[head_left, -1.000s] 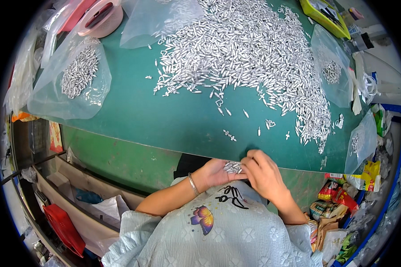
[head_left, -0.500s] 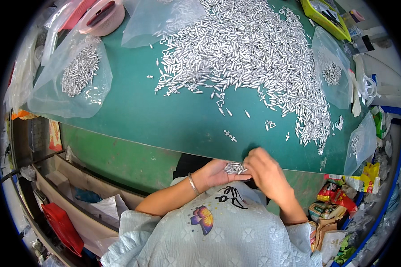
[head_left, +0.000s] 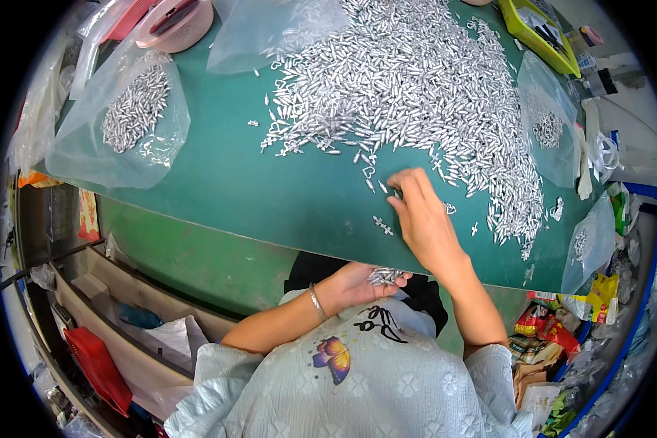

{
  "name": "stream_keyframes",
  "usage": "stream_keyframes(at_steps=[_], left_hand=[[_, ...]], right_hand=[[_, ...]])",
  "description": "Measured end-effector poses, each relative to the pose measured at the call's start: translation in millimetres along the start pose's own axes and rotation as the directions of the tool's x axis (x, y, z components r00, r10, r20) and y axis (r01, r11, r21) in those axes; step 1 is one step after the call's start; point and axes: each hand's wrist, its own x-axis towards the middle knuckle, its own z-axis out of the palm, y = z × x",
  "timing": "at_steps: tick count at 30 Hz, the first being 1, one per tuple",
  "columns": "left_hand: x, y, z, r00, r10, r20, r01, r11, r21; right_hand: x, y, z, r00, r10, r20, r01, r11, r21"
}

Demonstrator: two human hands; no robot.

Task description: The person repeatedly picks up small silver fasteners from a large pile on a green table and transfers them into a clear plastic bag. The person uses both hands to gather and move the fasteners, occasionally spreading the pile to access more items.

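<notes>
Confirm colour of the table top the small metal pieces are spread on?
Green; the table top shows best in the head view.

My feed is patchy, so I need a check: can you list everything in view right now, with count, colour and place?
Small metal pieces: one big loose heap, silver, far middle to right of the table.
Table: one, green top.
Clear plastic bags of the same pieces: one at far left, two smaller ones at the right edge.
Clear plastic bag: one, seemingly nearly empty, far middle.
Round pink container: one, far left corner.
Yellow-green tray: one, far right corner.
Red bin: one, below the table at left.
Snack packets: several, mixed colours, lower right.
Left hand: cupped at the table edge, holding a small bunch of silver pieces.
Right hand: on the table, fingertips at stray pieces near the heap.
</notes>
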Motion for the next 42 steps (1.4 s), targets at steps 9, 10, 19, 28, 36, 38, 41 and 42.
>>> stream_keyframes(at_steps=[9, 10, 19, 28, 36, 38, 41, 42], left_hand=[[-1.6, 0.1, 2.4, 0.999, 0.002, -0.048, 0.001, 0.998, 0.061], [-2.0, -0.1, 2.2, 0.999, 0.002, -0.042, 0.001, 0.998, 0.056], [-4.0, 0.2, 15.0, 0.997, -0.003, -0.079, 0.007, 0.999, 0.046], [1.8, -5.2, -11.4, 0.999, 0.000, 0.046, 0.007, 0.992, -0.130], [-77.4, 10.7, 2.4, 0.973, 0.112, -0.201, -0.052, 0.958, 0.283], [-118.9, 15.8, 18.0, 0.925, 0.171, -0.340, -0.081, 0.961, 0.264], [-166.7, 39.6, 35.6, 0.911, 0.330, -0.248, -0.305, 0.943, 0.132], [-177.3, 51.4, 47.3, 0.888, 0.404, -0.220, -0.388, 0.915, 0.113]], right_hand=[[14.6, 4.5, 13.2, 0.985, -0.167, 0.037, 0.170, 0.983, -0.074], [12.3, 5.8, 11.0, 0.985, -0.165, 0.049, 0.169, 0.983, -0.078], [-72.3, 2.5, -5.4, 1.000, -0.016, -0.010, 0.015, 0.995, -0.101], [-100.0, -13.9, 7.3, 0.984, -0.179, 0.011, 0.176, 0.976, 0.130], [-84.2, -4.4, -4.1, 0.959, -0.112, -0.262, 0.143, 0.984, 0.102], [-87.5, 1.7, 0.2, 0.965, -0.054, -0.257, 0.103, 0.978, 0.182], [-84.9, 1.7, 6.0, 0.965, -0.035, -0.261, 0.090, 0.975, 0.201], [-83.7, 1.8, 7.8, 0.966, -0.034, -0.257, 0.087, 0.976, 0.199]])
